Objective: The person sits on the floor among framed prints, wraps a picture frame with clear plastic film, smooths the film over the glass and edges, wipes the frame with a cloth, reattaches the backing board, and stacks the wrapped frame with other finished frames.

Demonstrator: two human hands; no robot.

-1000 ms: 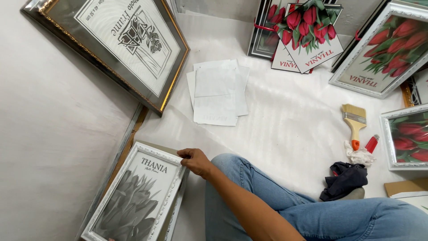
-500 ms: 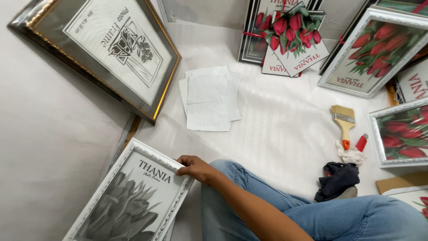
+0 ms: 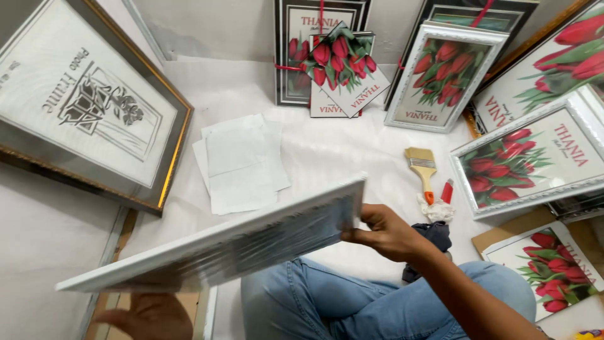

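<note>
I hold a white ornate picture frame (image 3: 239, 242) edge-on across my lap, lifted off the floor and blurred by motion. My right hand (image 3: 384, 232) grips its right end with the fingers curled over the edge. My left hand (image 3: 154, 315) is under the frame's left part at the bottom of the view, partly hidden by the frame; it looks like it supports the frame from below. My jeans-clad legs (image 3: 327, 302) are folded beneath.
A large grey and gold frame (image 3: 82, 113) leans at left. White paper sheets (image 3: 242, 160) lie on the floor sheet. Tulip-print frames (image 3: 443, 75) stand at back and right. A paintbrush (image 3: 423, 165), a red lighter-like item (image 3: 447, 190), a white rag and a dark cloth (image 3: 431, 236) lie at right.
The white frame, lying flat at lower left before, has been lifted and swung right across my lap, now seen edge-on. The view has shifted right and up.
</note>
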